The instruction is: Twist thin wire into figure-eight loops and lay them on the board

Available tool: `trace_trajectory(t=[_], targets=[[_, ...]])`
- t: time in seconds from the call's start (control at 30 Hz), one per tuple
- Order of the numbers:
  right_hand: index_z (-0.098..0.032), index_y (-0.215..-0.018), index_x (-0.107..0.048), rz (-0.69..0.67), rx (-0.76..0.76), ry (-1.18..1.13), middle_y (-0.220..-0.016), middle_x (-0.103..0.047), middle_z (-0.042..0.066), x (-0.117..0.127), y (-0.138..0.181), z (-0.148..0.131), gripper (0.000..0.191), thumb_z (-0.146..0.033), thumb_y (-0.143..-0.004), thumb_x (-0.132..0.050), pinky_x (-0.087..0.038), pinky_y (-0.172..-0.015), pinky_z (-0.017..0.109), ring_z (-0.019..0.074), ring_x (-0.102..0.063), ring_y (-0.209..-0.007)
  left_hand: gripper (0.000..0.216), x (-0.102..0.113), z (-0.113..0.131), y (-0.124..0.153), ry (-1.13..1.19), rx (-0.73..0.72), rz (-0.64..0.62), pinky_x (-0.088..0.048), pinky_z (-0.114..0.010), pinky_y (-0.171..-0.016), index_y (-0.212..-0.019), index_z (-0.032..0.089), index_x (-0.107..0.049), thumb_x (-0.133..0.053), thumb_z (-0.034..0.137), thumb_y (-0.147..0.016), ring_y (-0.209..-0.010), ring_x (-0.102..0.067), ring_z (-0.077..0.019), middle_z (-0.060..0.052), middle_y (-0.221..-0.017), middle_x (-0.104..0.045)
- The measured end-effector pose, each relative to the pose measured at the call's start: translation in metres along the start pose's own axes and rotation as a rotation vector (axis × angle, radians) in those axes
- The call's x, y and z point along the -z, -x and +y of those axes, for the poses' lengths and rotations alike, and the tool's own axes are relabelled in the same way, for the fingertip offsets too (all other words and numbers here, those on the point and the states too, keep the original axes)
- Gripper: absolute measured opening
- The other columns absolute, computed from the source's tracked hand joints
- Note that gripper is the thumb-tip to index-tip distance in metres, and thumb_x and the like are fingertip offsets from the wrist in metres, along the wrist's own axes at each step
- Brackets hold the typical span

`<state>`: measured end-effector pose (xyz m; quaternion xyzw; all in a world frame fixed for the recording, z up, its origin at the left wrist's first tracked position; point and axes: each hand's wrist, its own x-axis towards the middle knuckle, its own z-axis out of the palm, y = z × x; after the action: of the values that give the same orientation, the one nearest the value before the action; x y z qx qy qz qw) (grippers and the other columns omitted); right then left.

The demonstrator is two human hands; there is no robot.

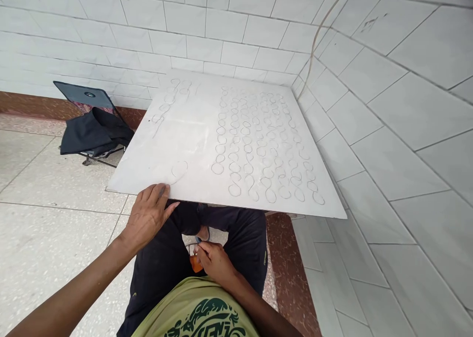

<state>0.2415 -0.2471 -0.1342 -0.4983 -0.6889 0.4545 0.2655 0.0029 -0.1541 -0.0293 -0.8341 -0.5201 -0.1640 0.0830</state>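
A large white board [185, 140] lies in front of me above my knees, with rows of looping pencil-like lines and linked circles drawn on its right half. A few fainter loops and one single circle are on the left half. My left hand [150, 214] rests on the board's near left edge, fingers laid over the top and thumb stretched apart. Low over my lap is my right hand [216, 262], its fingers closed; what they hold, if anything, I cannot make out. Just beside those fingers shows an orange thing [195, 264], partly hidden between my legs.
A folding chair [86, 94] with a black cloth or bag [96, 132] on it stands left of the board. White tiled walls [229, 29] meet behind and to the right. A cable [314, 44] runs down the corner. The floor [55, 243] is pale speckled tile.
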Motion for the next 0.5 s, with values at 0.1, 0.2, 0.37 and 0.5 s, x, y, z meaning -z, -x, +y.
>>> trace_trajectory(t=[0.1, 0.2, 0.37, 0.5], targets=[[-0.020, -0.067, -0.057, 0.010, 0.020, -0.004, -0.063, -0.064, -0.002, 0.000, -0.002, -0.004, 0.035, -0.021, -0.101, -0.050, -0.038, -0.063, 0.023, 0.0115, -0.058, -0.060, 0.042, -0.002, -0.012, 0.005, -0.013, -0.068, -0.010, -0.049, -0.052, -0.100, -0.141, 0.009, -0.058, -0.052, 0.017, -0.101, -0.121, -0.058, -0.0380, -0.024, -0.131, -0.064], [-0.020, -0.066, -0.054, 0.018, 0.031, 0.008, -0.063, -0.063, -0.002, 0.001, -0.001, -0.005, 0.034, -0.020, -0.101, -0.051, -0.039, -0.065, 0.024, 0.0119, -0.058, -0.061, 0.045, -0.001, -0.020, 0.008, -0.043, -0.137, -0.055, -0.051, -0.050, -0.098, -0.139, 0.006, -0.060, -0.047, 0.003, -0.095, -0.113, -0.060, -0.0360, -0.024, -0.127, -0.064], [-0.021, -0.069, -0.055, -0.002, 0.035, 0.034, -0.067, -0.065, -0.001, 0.008, 0.002, -0.008, 0.034, -0.022, -0.102, -0.051, -0.041, -0.067, 0.024, 0.0129, -0.060, -0.064, 0.050, 0.012, -0.021, 0.006, -0.036, -0.191, -0.147, -0.054, -0.049, -0.096, -0.136, 0.007, -0.063, -0.043, -0.003, -0.091, -0.108, -0.061, -0.0340, -0.023, -0.122, -0.065], [-0.021, -0.071, -0.058, -0.008, 0.054, 0.025, -0.068, -0.066, -0.001, 0.014, -0.003, -0.014, 0.032, -0.022, -0.102, -0.050, -0.042, -0.066, 0.024, 0.0131, -0.060, -0.064, 0.055, 0.027, -0.020, -0.003, 0.032, -0.211, -0.241, -0.057, -0.048, -0.094, -0.133, 0.014, -0.065, -0.039, -0.005, -0.088, -0.107, -0.062, -0.0320, -0.018, -0.116, -0.067]])
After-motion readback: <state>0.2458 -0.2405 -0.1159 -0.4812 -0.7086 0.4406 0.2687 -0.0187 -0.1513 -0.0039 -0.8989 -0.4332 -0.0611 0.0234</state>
